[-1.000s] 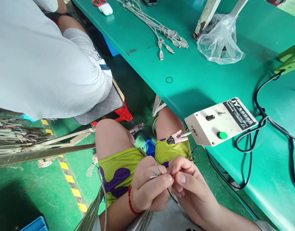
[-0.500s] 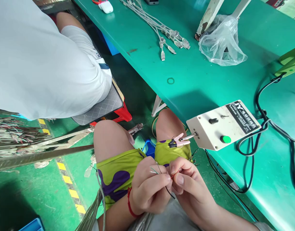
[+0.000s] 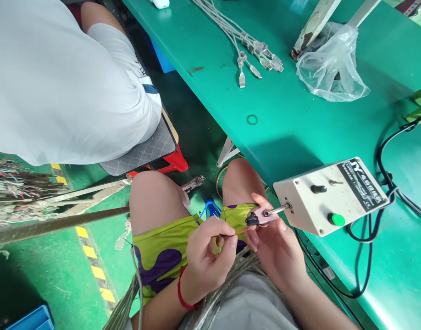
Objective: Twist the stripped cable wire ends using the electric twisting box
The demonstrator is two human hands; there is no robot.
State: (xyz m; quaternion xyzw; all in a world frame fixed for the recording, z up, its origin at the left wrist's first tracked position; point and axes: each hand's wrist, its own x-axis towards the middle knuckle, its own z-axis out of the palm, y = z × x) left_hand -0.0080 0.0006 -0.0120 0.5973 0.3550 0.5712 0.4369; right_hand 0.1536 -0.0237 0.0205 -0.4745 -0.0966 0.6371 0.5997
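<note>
Left hand (image 3: 210, 256) is over the lap, thumb and forefinger clenched on a thin orange-red wire (image 3: 243, 230). The wire spans the short gap to the dark tip of a pink-handled clip (image 3: 262, 217), and here's right hand (image 3: 279, 252) cupped around that clip from the near side, thumb by the handles, fingers partly hidden behind. Whether its grip is pressing the handles, I cannot tell.

Look at the edge! The surface (image 3: 282, 110) runs diagonally from upper left to lower right, and the pale control box (image 3: 329, 195) sits right at its rim. Its metal rod (image 3: 279, 209) juts out past the rim, carrying the clip over open air near the right knee. Tight quarters there: box end on one side, thighs below, a bundle of grey cables (image 3: 227, 284) lying across the lap just beneath the hands.

More room beyond the box: a broad bare stretch reaches up to the clear USB plugs (image 3: 262, 52), with the crumpled plastic bag (image 3: 334, 68) off to their right against a white metal leg (image 3: 317, 25). Black leads (image 3: 379, 156) loop behind the box and drop over the rim on the right side.

Over on the left, a person in white (image 3: 76, 91) sits on a red stool (image 3: 174, 160), a dark gap separating that seat from the rim.
</note>
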